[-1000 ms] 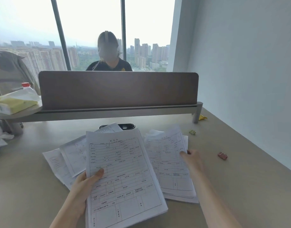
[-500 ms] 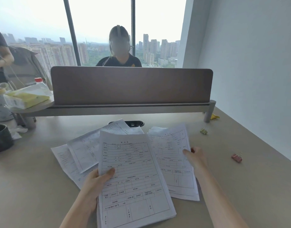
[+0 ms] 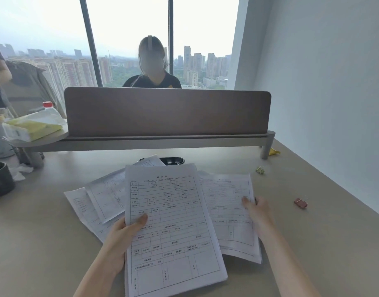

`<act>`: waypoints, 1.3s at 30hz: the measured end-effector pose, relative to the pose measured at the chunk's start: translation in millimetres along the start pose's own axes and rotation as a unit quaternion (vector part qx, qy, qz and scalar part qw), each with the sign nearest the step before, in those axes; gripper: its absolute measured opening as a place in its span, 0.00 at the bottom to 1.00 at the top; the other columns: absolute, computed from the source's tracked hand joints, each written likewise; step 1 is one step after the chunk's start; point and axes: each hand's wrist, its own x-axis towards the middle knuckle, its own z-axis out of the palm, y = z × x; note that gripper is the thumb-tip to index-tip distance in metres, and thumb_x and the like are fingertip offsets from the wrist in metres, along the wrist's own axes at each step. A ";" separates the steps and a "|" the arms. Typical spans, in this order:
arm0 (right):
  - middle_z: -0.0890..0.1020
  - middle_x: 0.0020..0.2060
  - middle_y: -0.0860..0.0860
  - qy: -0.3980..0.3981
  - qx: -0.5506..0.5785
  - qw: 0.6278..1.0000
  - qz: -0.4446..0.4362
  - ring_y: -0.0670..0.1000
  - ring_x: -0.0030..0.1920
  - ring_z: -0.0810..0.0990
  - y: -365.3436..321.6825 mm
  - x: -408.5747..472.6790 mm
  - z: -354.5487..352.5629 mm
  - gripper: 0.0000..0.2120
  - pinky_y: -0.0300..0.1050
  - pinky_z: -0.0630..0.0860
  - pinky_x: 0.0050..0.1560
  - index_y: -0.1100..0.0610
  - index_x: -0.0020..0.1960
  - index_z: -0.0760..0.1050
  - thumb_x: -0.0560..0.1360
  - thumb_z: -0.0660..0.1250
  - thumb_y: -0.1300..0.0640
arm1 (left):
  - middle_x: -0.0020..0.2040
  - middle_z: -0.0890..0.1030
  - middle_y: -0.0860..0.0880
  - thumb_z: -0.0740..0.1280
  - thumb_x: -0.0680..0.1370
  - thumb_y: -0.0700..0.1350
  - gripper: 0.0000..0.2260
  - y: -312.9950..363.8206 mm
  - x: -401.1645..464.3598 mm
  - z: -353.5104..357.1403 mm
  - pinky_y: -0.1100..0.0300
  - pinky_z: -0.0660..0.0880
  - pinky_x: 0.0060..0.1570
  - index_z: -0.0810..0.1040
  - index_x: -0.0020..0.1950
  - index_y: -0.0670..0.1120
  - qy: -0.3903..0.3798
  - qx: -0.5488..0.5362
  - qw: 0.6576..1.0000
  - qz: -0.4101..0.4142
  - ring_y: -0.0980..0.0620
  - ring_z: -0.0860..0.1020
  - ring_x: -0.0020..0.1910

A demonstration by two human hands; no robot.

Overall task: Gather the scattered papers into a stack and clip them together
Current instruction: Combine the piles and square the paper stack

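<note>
White printed forms lie spread on a beige desk (image 3: 302, 243). My left hand (image 3: 125, 234) grips the left edge of a thick stack of forms (image 3: 173, 228), thumb on top, lifting it off the desk. My right hand (image 3: 256, 209) pinches the right edge of a second batch of sheets (image 3: 227, 211) lying to the right. More loose sheets (image 3: 100, 200) fan out on the left, partly under the held stack. Small binder clips sit on the desk at the right: a red one (image 3: 301, 203), a green one (image 3: 259, 169) and a yellow one (image 3: 274, 151).
A brown divider panel (image 3: 167, 111) on a grey shelf crosses the desk behind the papers. A person sits beyond it. A dark cup (image 3: 0, 181), crumpled tissue, a bottle and yellow packs stand at the far left. A white wall runs along the right.
My left hand raised its stack of forms a little higher and more upright. My right hand stayed on the right batch's edge. The view shifted slightly.
</note>
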 end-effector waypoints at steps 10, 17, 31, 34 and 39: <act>0.84 0.54 0.49 -0.080 0.046 0.995 -0.039 0.49 0.52 0.84 -10.9 -29.4 -17.8 0.09 0.46 0.81 0.47 0.51 0.60 0.76 0.82 0.63 0.60 | 0.53 0.89 0.39 0.70 0.80 0.41 0.10 0.4 -6.0 12.3 0.36 0.80 0.58 0.84 0.60 0.41 -0.019 -0.007 1.000 -0.002 0.35 0.87 0.52; 0.87 0.57 0.46 -0.137 0.066 0.985 -0.085 0.50 0.59 0.85 -19.9 -51.1 -20.9 0.13 0.59 0.78 0.65 0.47 0.62 0.79 0.83 0.62 0.59 | 0.57 0.87 0.37 0.70 0.79 0.42 0.13 -1.0 -8.6 40.6 0.33 0.77 0.62 0.83 0.63 0.41 -0.066 -0.023 0.997 -0.015 0.34 0.86 0.56; 0.79 0.68 0.43 -0.206 0.169 0.962 -0.064 0.49 0.71 0.75 -29.5 -92.2 -27.1 0.28 0.57 0.68 0.74 0.45 0.71 0.74 0.78 0.58 0.33 | 0.56 0.89 0.43 0.71 0.79 0.43 0.13 -1.5 -24.8 84.9 0.39 0.81 0.58 0.83 0.63 0.44 -0.083 -0.007 0.993 0.081 0.40 0.87 0.56; 0.86 0.58 0.45 -0.217 0.187 0.952 -0.105 0.46 0.58 0.85 -41.3 -105.1 -14.3 0.14 0.43 0.83 0.54 0.50 0.67 0.77 0.82 0.62 0.53 | 0.60 0.87 0.50 0.71 0.79 0.37 0.20 8.3 -32.2 88.1 0.45 0.83 0.57 0.77 0.68 0.54 -0.040 0.022 0.979 0.198 0.47 0.86 0.59; 0.88 0.53 0.48 -0.164 0.167 0.951 -0.204 0.51 0.54 0.87 -60.0 -111.9 -5.4 0.13 0.42 0.83 0.48 0.54 0.61 0.79 0.79 0.66 0.65 | 0.63 0.84 0.60 0.71 0.79 0.36 0.35 34.6 -36.4 76.1 0.58 0.84 0.52 0.63 0.79 0.61 -0.001 0.065 0.949 0.308 0.57 0.83 0.60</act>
